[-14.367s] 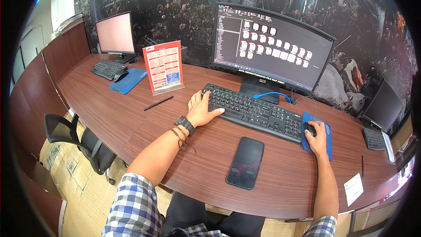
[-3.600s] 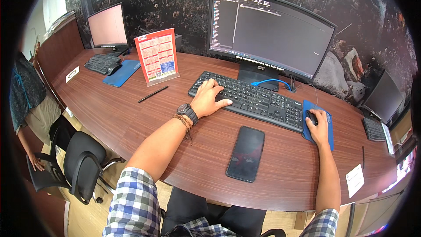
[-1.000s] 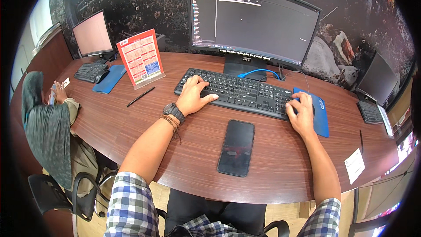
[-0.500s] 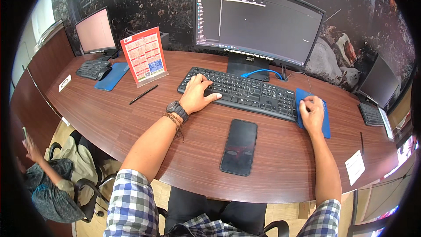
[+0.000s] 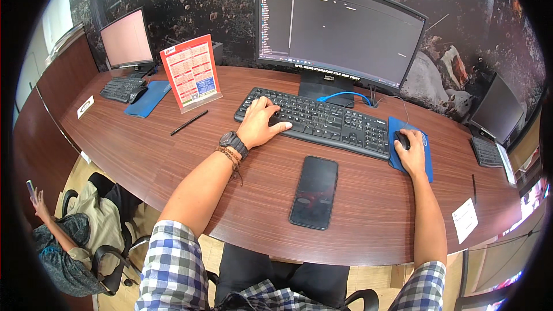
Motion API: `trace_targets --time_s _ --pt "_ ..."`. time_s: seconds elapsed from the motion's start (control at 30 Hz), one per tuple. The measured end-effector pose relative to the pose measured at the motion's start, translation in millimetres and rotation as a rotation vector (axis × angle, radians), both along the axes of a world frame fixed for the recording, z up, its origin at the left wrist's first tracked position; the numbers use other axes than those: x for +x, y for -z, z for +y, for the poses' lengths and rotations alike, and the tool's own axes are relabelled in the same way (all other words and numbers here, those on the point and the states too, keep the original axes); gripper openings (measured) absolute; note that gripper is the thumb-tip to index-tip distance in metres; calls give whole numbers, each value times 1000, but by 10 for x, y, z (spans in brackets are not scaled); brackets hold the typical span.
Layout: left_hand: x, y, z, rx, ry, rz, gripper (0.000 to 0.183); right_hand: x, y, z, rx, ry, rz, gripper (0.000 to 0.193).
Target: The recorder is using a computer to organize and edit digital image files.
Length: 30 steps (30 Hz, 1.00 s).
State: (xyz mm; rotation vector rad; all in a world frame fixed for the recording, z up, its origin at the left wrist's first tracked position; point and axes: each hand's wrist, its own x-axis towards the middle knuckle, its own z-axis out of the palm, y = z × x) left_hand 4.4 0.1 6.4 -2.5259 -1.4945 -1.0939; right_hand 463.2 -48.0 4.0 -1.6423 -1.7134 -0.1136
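My left hand (image 5: 259, 125) rests on the left end of a black keyboard (image 5: 328, 116), thumb stretched out along its front edge and fingers spread over the keys. A dark watch (image 5: 233, 140) and a beaded bracelet (image 5: 233, 156) circle that wrist. To the right, my right hand (image 5: 412, 154) lies over a black computer mouse (image 5: 401, 140), partly hidden under the fingers. The mouse sits on a blue mouse pad (image 5: 427, 170). Behind the keyboard stands a monitor (image 5: 345, 34) showing a dark window with a side list.
A black phone (image 5: 314, 193) lies in front of the keyboard. Left of it are a black pen (image 5: 189, 122) and a red-and-white sign stand (image 5: 193, 78). A paper card (image 5: 464, 220) lies at right. Another person (image 5: 86, 224) sits at lower left, holding a phone.
My right hand has lowered and its fingers have spread, so the mouse now shows. The highlighted row on the screen is gone. My left hand stays in place. The other person's raised hand shifted slightly.
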Motion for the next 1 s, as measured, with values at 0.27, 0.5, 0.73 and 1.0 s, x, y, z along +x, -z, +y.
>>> trace_targets --time_s 0.27,0.5,0.73,1.0 --pt "-15 15 21 -4 3 -1 64 -29 -25 8 -1 -21 9 40" --pt "-15 26 36 -2 6 -2 64 4 -17 16 21 -23 -16 33" --pt "-10 24 28 2 4 3 62 -26 -52 -19 11 -7 15 32" --pt "-6 6 12 1 -4 4 60 -14 -42 -5 17 2 7 33"
